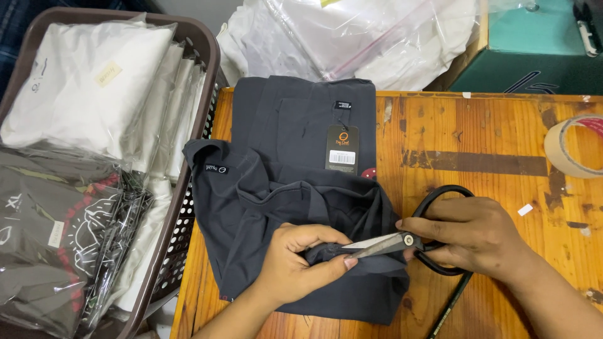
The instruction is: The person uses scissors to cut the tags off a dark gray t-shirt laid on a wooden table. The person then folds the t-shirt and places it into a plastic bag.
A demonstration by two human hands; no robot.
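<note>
From the head camera, a dark grey shirt (295, 207) lies crumpled on a folded one at the left end of the wooden tabletop (490, 138), beside a brown basket (188, 188) of bagged clothes; it looks soft, light and limp, so it is best pinched at a bunched fold. The left hand (295, 263) is curled tight on such a fold of cloth. The right hand (471, 235) grips the black loop handles of scissors (402, 242), whose blades seem nearly closed at the fabric, though that is hard to tell.
</note>
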